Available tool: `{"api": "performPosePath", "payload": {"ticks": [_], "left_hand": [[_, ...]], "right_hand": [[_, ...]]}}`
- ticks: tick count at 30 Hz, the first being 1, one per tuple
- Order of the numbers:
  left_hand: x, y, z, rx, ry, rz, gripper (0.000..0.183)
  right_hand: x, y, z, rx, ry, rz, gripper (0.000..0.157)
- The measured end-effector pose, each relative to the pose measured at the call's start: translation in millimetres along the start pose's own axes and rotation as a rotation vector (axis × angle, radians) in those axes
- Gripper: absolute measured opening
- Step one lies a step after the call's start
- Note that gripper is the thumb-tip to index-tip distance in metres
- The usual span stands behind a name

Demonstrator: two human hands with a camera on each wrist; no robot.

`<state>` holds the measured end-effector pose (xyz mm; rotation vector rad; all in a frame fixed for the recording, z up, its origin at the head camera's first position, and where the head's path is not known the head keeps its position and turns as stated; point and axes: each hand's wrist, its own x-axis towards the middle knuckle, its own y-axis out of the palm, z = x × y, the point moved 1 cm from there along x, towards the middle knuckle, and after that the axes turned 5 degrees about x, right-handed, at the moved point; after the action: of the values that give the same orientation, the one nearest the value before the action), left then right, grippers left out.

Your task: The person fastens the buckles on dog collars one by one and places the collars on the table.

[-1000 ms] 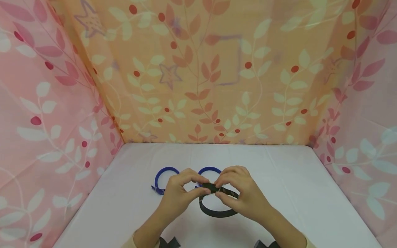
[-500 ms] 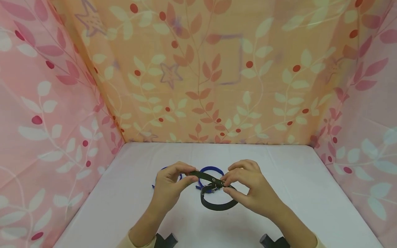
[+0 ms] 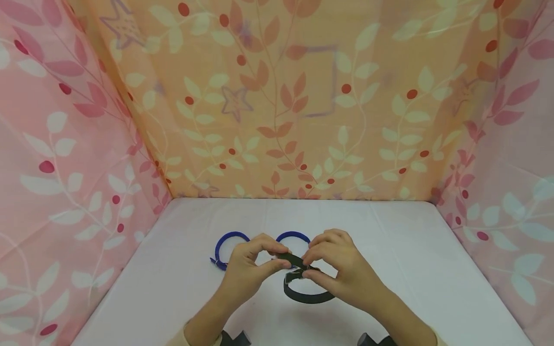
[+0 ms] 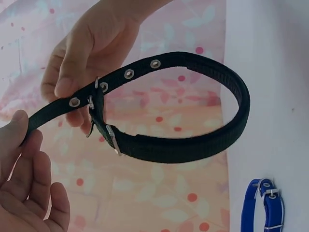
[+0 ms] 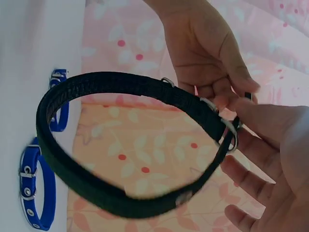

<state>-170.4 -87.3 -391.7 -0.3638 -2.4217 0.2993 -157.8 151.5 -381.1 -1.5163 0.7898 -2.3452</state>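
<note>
A dark green dog collar is held up in a loop between both hands, over the white table. My left hand pinches the strap's tail end between thumb and fingertips. Close to the buckle, my right hand holds the collar with thumb and fingers. In the left wrist view, the strap shows several metal eyelets and passes through the buckle. A metal ring hangs by the right fingertips in the right wrist view, where part of the buckle is hidden behind the fingers.
Behind the hands, two blue dog collars lie on the white table, one on the left and one in the middle. Patterned curtains enclose the back and both sides. Dark wrist mounts show at the bottom edge.
My left hand first draws the strap's tail out leftward, lengthening it from the buckle, then comes back toward my right hand. The collar dips a little lower. Both blue collars stay in place.
</note>
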Motion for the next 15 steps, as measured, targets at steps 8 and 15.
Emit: {"api": "performPosePath", "payload": {"ticks": [8, 15], "left_hand": [[-2.2, 16.7, 8.6, 0.092, -0.218, 0.104, 0.047], [-4.7, 28.4, 13.1, -0.035, -0.209, 0.110, 0.030]], "right_hand": [[-1.2, 3.4, -1.9, 0.110, 0.058, -0.155, 0.037], [-2.9, 4.1, 1.2, 0.187, 0.129, -0.267, 0.041]]}}
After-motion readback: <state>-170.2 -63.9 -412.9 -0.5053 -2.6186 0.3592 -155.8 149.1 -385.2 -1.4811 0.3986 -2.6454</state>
